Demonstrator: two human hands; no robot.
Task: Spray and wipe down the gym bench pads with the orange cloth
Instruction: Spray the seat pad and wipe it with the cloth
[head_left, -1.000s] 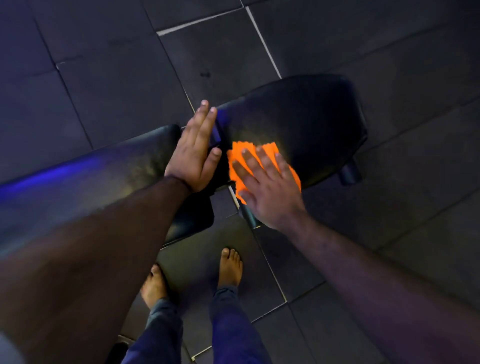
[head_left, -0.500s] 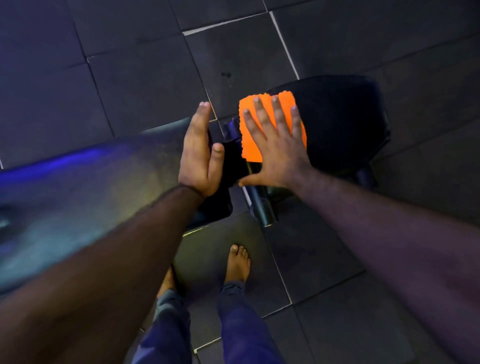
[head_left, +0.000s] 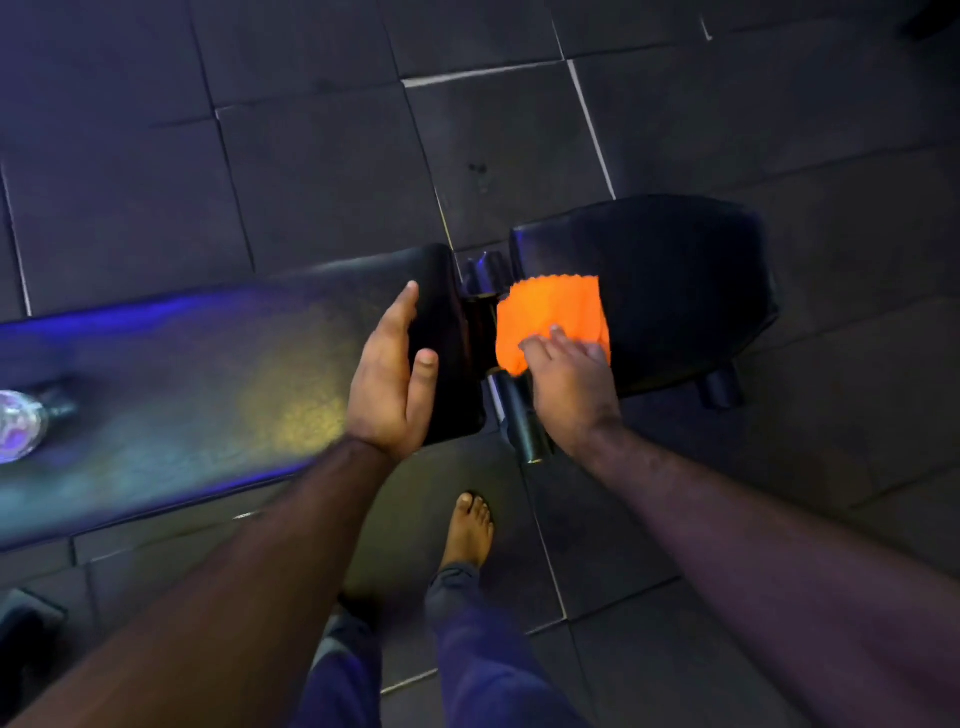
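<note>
The gym bench has a long black back pad (head_left: 208, 384) on the left and a shorter black seat pad (head_left: 685, 291) on the right, with a gap between them. An orange cloth (head_left: 550, 317) lies on the seat pad's near left corner. My right hand (head_left: 571, 389) grips the cloth's near edge with curled fingers. My left hand (head_left: 392, 384) rests flat on the right end of the back pad, fingers together, holding nothing. A clear spray bottle (head_left: 23, 428) lies on the back pad at the far left edge of the view.
The black frame tube (head_left: 524, 421) sticks out toward me between the pads. A seat support (head_left: 719, 387) shows under the seat pad. The floor (head_left: 322, 171) is dark tile. My bare foot (head_left: 467, 530) stands just below the gap.
My right hand has drawn the cloth back toward me across the seat pad, and its fingers went from spread flat to curled on the cloth. The left hand stays on the back pad.
</note>
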